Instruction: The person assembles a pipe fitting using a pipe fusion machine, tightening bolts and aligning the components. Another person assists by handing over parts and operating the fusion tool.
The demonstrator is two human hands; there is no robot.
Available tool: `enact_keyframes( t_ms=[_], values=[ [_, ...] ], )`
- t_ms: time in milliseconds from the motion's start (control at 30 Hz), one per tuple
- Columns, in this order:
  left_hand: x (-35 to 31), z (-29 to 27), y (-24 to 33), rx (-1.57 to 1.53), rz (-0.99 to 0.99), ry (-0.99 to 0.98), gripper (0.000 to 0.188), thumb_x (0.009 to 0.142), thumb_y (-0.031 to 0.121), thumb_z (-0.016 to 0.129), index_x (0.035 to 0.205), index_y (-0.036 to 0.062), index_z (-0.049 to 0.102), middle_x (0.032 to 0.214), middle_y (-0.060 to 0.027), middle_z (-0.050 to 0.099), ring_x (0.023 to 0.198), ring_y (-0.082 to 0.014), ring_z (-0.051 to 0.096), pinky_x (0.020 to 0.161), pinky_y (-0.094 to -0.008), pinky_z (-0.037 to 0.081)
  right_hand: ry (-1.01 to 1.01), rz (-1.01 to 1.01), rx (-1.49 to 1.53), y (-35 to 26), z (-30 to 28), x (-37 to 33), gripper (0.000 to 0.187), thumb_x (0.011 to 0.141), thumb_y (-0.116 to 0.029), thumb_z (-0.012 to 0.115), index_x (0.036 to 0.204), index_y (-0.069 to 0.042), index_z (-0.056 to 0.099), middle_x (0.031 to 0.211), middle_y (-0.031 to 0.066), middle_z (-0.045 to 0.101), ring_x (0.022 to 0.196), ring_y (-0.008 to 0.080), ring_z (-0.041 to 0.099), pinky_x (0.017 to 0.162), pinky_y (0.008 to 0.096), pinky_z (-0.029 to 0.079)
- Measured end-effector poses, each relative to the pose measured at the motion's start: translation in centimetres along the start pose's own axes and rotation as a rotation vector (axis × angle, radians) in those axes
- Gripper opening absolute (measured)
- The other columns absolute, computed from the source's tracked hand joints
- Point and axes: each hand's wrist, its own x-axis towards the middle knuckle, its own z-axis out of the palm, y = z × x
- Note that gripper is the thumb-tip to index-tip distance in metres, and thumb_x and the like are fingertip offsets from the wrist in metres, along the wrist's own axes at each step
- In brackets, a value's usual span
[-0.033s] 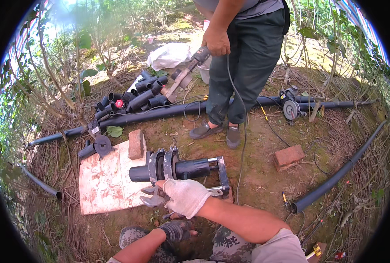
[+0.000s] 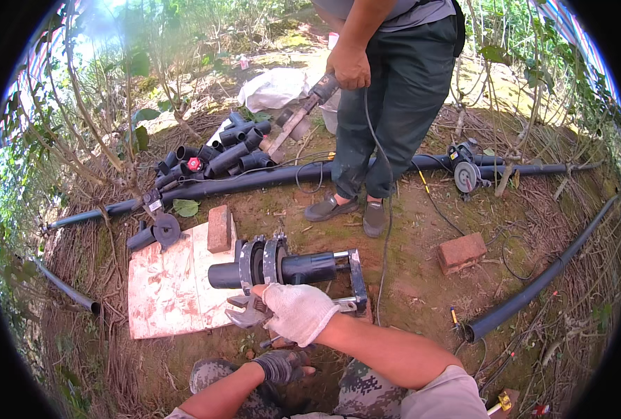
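My right hand [image 2: 300, 313], in a white glove, grips an adjustable wrench [image 2: 249, 312] whose jaws point left. It is just in front of a pipe-clamping frame [image 2: 272, 262] with two ring clamps around a black plastic pipe [image 2: 307, 268]. The glove hides part of the frame's near side. Low between my camouflage-covered knees is my left hand [image 2: 282, 366], in a dark grey striped glove. Its fingers reach to the right with a bare fingertip showing, and I see nothing held in it; part of the hand is in shadow.
A stained board [image 2: 164, 286] bears a brick [image 2: 219, 229]; another brick [image 2: 462, 253] lies right. Beyond runs a long black pipe [image 2: 254, 179], with pipe fittings [image 2: 230, 150] and angle grinders [image 2: 466, 174] nearby. A co-worker's hand [image 2: 350, 64] holds a corded pipe-heating tool [image 2: 303, 115].
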Motion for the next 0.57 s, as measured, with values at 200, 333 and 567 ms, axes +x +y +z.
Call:
enact_keyframes(
  t_ms=[200, 333, 567],
  values=[
    [-3.9, -2.1, 3.0, 0.042, 0.194, 0.154, 0.046, 0.102, 0.051, 0.056, 0.113, 0.0093, 0.07, 0.107, -0.0173, 0.071, 0.101, -0.0381, 0.067, 0.091, -0.0477, 0.051, 0.059, -0.038, 0.012, -0.7, 0.6, 0.4, 0.044, 0.077, -0.012, 0.07, 0.12, -0.005, 0.063, 0.092, 0.0179, 0.069, 0.08, 0.0363, 0.07, 0.071, 0.0431, 0.058],
    [-6.4, -7.4, 11.5, -0.046, 0.276, -0.085, 0.052, 0.102, 0.056, 0.053, 0.115, 0.0085, 0.069, 0.102, -0.0198, 0.071, 0.102, -0.0374, 0.067, 0.09, -0.0455, 0.052, -0.019, 0.067, 0.011, 0.3, 0.2, 0.4, 0.048, 0.08, -0.017, 0.074, 0.123, -0.002, 0.061, 0.1, 0.02, 0.07, 0.09, 0.0371, 0.071, 0.08, 0.0447, 0.057],
    [-5.9, -4.0, 16.9, 0.032, 0.564, 0.023, 0.053, 0.099, 0.057, 0.057, 0.108, 0.0066, 0.07, 0.097, -0.0247, 0.071, 0.094, -0.0411, 0.068, 0.083, -0.0513, 0.053, 0.05, 0.29, 0.156, -0.9, -0.1, 0.5, 0.039, 0.081, -0.011, 0.07, 0.12, -0.007, 0.065, 0.098, 0.0223, 0.071, 0.093, 0.0417, 0.07, 0.079, 0.0467, 0.056]
  ],
)
